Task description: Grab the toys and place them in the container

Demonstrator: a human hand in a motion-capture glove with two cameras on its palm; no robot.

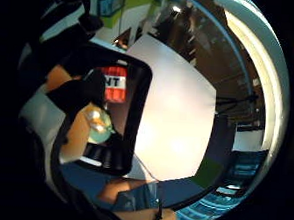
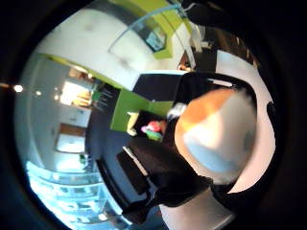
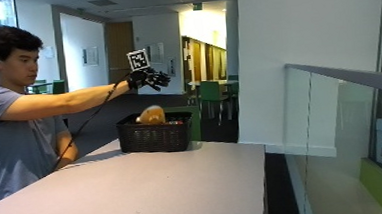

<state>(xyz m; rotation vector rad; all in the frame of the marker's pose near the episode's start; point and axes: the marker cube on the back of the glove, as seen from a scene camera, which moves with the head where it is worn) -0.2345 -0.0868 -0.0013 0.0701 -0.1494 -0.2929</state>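
Raised on an outstretched arm, the black-gloved right hand [image 3: 148,79] hovers in the outside view above and slightly left of the dark woven basket [image 3: 154,132], which stands at the far end of the pale table [image 3: 149,189]; its fingers look spread and I see nothing in them. An orange and white plush toy [image 3: 151,115] pokes above the basket's rim directly below the hand, so any next reach would go straight down. From the little-finger side of the palm, the basket [image 1: 136,114] lies open beneath the palm, holding a red block toy with white lettering [image 1: 113,83] and a rounded teal toy [image 1: 98,124], partly hidden by glove straps. On the thumb side, the plush toy [image 2: 216,136] fills much of the picture, sitting in the basket [image 2: 201,84] with the table's white top beyond. No toy shows on the table, so the task looks nearly or fully done.
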